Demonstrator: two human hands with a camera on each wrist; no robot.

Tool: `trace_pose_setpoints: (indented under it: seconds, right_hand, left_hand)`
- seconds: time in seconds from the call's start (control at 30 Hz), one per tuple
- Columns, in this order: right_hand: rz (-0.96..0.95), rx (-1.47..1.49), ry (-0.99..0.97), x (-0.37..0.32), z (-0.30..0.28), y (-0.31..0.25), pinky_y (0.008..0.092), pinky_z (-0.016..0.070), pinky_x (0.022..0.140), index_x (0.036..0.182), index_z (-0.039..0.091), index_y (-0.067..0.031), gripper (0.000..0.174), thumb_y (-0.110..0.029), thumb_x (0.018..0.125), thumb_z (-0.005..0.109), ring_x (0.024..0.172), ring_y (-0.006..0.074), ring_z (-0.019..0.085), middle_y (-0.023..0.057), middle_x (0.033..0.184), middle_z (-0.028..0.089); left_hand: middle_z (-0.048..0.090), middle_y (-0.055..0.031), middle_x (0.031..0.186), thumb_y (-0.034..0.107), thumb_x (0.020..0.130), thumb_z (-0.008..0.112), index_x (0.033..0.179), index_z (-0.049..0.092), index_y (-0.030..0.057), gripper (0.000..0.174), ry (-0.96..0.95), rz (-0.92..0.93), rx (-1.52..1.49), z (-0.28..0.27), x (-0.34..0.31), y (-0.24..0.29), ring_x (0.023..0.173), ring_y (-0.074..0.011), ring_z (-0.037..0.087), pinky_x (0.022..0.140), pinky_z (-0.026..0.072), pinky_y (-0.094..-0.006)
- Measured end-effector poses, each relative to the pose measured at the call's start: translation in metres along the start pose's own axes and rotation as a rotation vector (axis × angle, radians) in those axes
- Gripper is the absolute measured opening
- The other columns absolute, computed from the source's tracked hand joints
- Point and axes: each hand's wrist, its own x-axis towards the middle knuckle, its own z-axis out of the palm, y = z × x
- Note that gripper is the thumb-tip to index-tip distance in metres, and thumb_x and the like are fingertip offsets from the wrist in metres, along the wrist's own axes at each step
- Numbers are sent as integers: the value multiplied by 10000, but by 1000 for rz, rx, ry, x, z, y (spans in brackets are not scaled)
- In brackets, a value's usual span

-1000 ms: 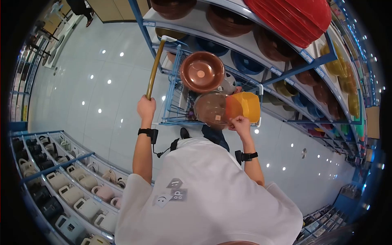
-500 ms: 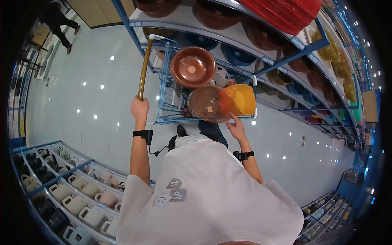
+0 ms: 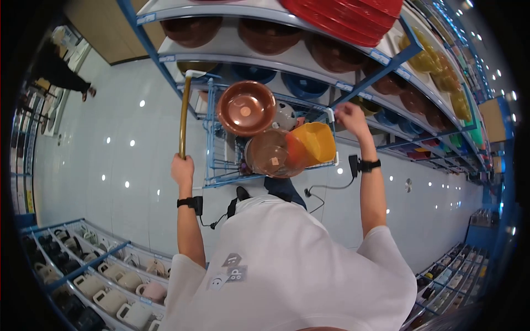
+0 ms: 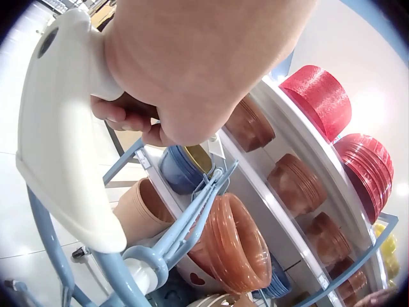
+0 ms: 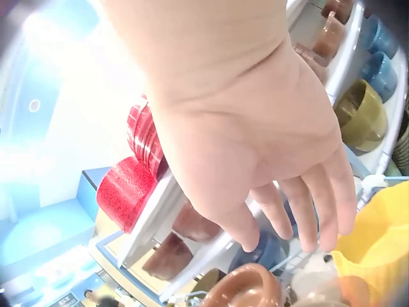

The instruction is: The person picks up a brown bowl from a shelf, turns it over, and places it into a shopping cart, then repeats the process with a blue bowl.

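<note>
On the shiny floor (image 3: 127,107), the cart (image 3: 232,181) stands beside a shelf (image 3: 232,55). The left hand (image 3: 182,169) grips the cart's handle (image 3: 184,118); the right hand (image 3: 351,117) hovers empty near its corner, fingers loose.

Blue wire shopping cart (image 3: 232,179): interior was partly hidden. Stacked red plastic basins (image 3: 350,19): were cut off by the head view's top edge.

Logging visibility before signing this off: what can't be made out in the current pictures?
Floor of the cart, head view: mostly hidden by bowls and the yellow container.
Any writing on the round sticker, head view: too small.
Some of the left hand's fingers, left wrist view: hidden behind the hand itself.
Yellow container's right part, right wrist view: cut off by the frame edge.
</note>
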Motion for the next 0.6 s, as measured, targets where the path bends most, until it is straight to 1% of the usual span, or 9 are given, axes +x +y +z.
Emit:
trace_pose_setpoints:
  seconds: [0.07,0.13,0.17,0.23,0.27,0.37,0.5,0.53,0.6]
  right_hand:
    - [-44,-20,95,37,-19,-13,302,543,643,1111,699,18,312,-196,884,711,663,168,703,110,770,726]
    - [-56,-174,206,61,-34,-41,360,570,723,1138,695,13,348,-213,874,715,766,279,742,172,852,745]
    - [-60,-172,215,79,-38,-41,360,570,723,1138,695,13,348,-213,874,715,766,279,742,172,852,745]
    - [-269,-350,461,110,-40,-38,452,567,838,1177,695,-24,349,-217,886,679,918,394,720,232,960,736]
    - [-280,-343,468,115,-40,-42,452,567,838,1177,695,-24,349,-217,886,679,918,394,720,232,960,736]
    - [-226,-566,408,134,-40,-50,523,536,935,1223,694,-93,343,-239,924,609,1057,454,659,274,1086,701]
    - [-114,-593,308,154,-33,-37,527,525,943,1222,698,-64,368,-262,919,630,1058,480,644,294,1085,689]
    - [-175,-612,334,171,-30,-14,510,548,888,1225,698,-62,349,-242,937,616,974,457,686,294,1024,704]
    - [-83,-468,347,174,-28,-14,475,568,822,1219,706,-63,323,-222,958,602,855,423,720,276,949,718]
  left_hand:
    - [714,-259,925,247,863,640,956,677,-3,270,-33,-21,-3,-6,-2,2,896,-464,687,783,555,-540]
    - [714,-259,920,245,862,641,957,678,-3,269,-33,-9,4,-2,1,-1,890,-465,688,780,556,-539]
    - [714,-259,914,243,861,641,958,679,-3,267,-32,-11,17,-1,2,-2,883,-465,689,778,556,-539]
    - [714,-257,907,243,861,644,959,677,-7,270,-13,4,28,-3,-1,-1,877,-466,689,780,556,-539]
    - [714,-254,900,243,862,646,959,675,-10,272,3,14,45,-5,-2,0,870,-467,689,781,556,-540]
    - [718,-249,901,243,865,655,966,673,-11,274,18,-8,18,-4,-3,0,873,-467,690,785,557,-536]
    - [723,-246,915,244,869,659,978,674,-1,268,17,-16,16,-6,-3,2,882,-465,693,793,557,-535]
    - [723,-246,911,243,872,656,978,674,6,261,8,-21,11,-8,-4,3,884,-462,695,795,558,-533]
    - [723,-246,907,243,876,653,979,673,12,253,3,-39,1,-9,-5,5,886,-460,696,796,559,-531]
